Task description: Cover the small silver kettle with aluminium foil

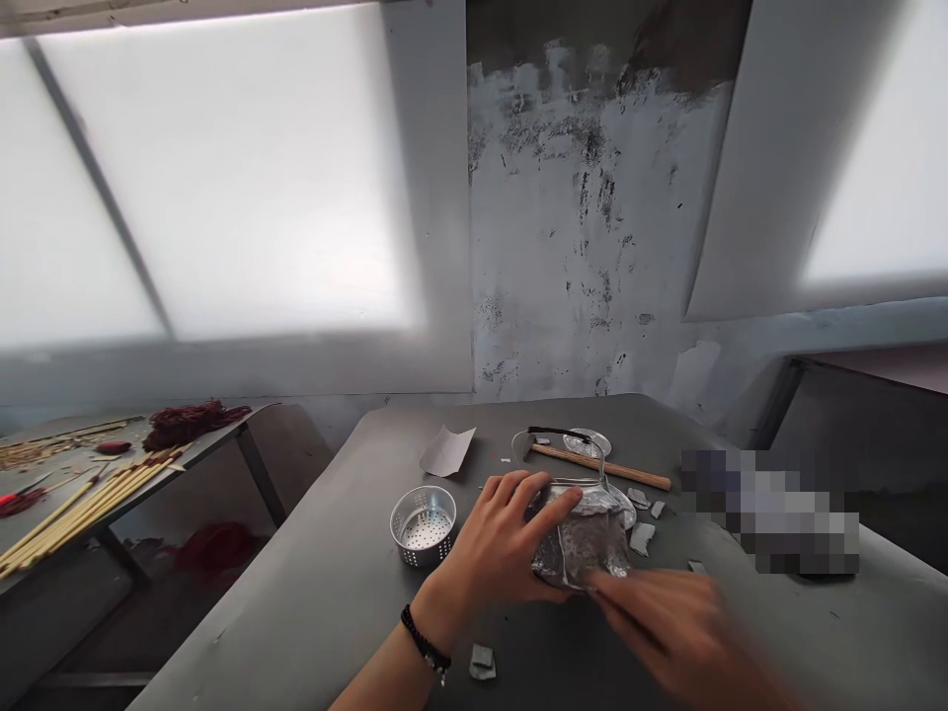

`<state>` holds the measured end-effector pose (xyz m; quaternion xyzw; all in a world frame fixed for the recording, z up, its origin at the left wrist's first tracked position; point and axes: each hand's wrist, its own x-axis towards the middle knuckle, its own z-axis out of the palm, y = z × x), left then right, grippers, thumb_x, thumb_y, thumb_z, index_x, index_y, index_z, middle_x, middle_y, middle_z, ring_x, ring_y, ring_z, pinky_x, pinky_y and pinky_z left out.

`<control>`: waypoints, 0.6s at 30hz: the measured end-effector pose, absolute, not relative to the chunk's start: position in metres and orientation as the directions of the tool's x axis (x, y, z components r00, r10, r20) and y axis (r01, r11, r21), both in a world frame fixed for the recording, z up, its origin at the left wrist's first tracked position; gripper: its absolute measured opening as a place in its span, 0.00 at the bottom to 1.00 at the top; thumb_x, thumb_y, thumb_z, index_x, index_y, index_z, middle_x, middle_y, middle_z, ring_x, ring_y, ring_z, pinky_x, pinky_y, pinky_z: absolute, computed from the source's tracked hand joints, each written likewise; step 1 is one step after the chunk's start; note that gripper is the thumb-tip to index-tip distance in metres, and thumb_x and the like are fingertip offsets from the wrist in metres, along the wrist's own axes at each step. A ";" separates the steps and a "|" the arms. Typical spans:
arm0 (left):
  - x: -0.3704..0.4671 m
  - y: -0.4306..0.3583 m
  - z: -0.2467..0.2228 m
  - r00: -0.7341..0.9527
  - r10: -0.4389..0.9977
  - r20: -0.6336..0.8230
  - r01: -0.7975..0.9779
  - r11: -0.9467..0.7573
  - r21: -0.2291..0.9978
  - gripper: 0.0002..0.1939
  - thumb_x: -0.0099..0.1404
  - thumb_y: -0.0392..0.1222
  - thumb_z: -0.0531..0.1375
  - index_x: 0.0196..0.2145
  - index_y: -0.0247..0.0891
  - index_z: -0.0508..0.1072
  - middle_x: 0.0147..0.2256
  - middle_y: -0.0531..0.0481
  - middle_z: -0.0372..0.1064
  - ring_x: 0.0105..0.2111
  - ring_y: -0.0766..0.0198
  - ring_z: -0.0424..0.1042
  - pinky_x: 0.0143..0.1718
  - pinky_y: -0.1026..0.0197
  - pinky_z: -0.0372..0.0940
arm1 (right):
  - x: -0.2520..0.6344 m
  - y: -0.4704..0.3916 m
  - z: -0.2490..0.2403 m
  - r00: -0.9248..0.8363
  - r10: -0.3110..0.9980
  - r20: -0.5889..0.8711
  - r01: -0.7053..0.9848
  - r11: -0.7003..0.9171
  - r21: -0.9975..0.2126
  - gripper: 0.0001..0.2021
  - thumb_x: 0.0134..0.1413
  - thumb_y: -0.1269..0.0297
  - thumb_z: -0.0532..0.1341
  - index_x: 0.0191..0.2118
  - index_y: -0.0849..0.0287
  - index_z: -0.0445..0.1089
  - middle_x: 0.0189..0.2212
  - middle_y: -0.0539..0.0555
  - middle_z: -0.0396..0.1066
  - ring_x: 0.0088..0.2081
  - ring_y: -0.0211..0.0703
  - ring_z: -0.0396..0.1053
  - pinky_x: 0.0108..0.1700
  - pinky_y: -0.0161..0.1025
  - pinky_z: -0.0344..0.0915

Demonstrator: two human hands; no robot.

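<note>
A dented, shiny metal pot (592, 543) with a raised wire handle lies tilted on the grey table, in the middle right of the head view. My left hand (504, 538) is wrapped round its left side, fingers over the upper edge and thumb low down. Blurred by motion, my right hand (667, 622) touches the lower edge of the pot with its fingertips; whether it holds something small there is hidden. Behind the pot lies a wooden-handled hammer (614, 466), next to a round metal lid (588, 442). Left of my left hand stands a perforated metal basket (424, 523).
Folded pale scraps (642, 538) lie right of the pot, and another (482, 662) near the front. A paper sheet (448, 451) rests at the back. Sticks (96, 509) and dark red yarn (189, 422) are on a side table at the left.
</note>
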<state>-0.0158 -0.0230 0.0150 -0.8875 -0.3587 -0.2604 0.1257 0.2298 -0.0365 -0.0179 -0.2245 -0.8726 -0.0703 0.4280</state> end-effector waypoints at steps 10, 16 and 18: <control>-0.025 -0.014 0.013 0.533 0.607 0.590 0.753 -0.658 -0.003 0.57 0.53 0.62 0.76 0.72 0.45 0.56 0.62 0.36 0.67 0.59 0.40 0.68 0.56 0.38 0.69 | 0.220 -0.006 0.012 -0.639 0.202 0.742 0.403 0.910 0.100 0.08 0.73 0.73 0.54 0.43 0.58 0.70 0.22 0.45 0.68 0.21 0.37 0.65 0.27 0.39 0.54; -0.030 -0.012 0.013 0.486 0.638 0.598 0.786 -0.618 0.020 0.61 0.49 0.59 0.78 0.73 0.47 0.55 0.63 0.37 0.66 0.59 0.39 0.68 0.58 0.37 0.70 | 0.214 0.013 0.017 -0.750 0.171 0.639 0.296 0.951 0.093 0.12 0.74 0.73 0.51 0.37 0.56 0.67 0.23 0.44 0.70 0.21 0.36 0.63 0.28 0.39 0.52; -0.030 -0.013 0.012 0.481 0.641 0.598 0.794 -0.608 0.013 0.62 0.48 0.61 0.78 0.73 0.47 0.54 0.63 0.37 0.66 0.59 0.39 0.69 0.57 0.37 0.71 | 0.213 0.017 0.015 -0.724 0.143 0.675 0.294 0.949 0.115 0.11 0.75 0.71 0.52 0.39 0.56 0.67 0.23 0.45 0.71 0.21 0.36 0.64 0.27 0.39 0.52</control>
